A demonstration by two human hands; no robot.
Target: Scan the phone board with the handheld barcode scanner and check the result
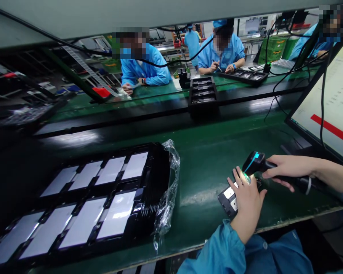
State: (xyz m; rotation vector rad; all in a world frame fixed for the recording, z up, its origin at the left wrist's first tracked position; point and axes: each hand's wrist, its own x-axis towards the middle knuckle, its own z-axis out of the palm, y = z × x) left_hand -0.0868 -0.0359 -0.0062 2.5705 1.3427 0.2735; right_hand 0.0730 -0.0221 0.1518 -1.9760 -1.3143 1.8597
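My right hand (282, 169) is wrapped round the handle of a black barcode scanner (254, 163) with a lit blue strip on top. Its light falls on a small electronic device (227, 201), black-framed with pale panels and a bit of green circuit board, which lies on the green bench. Over that device my left hand (247, 198) rests flat, fingers spread, covering much of it. The scanner's head is just above my left fingertips.
To the left lies a black tray (148, 171) of flat pale panels, with crumpled clear plastic wrap (170, 182) along its edge. A monitor (331, 95) stands at right. Beyond the bench are another black tray (202, 91), hanging cables and co-workers (223, 53) in blue.
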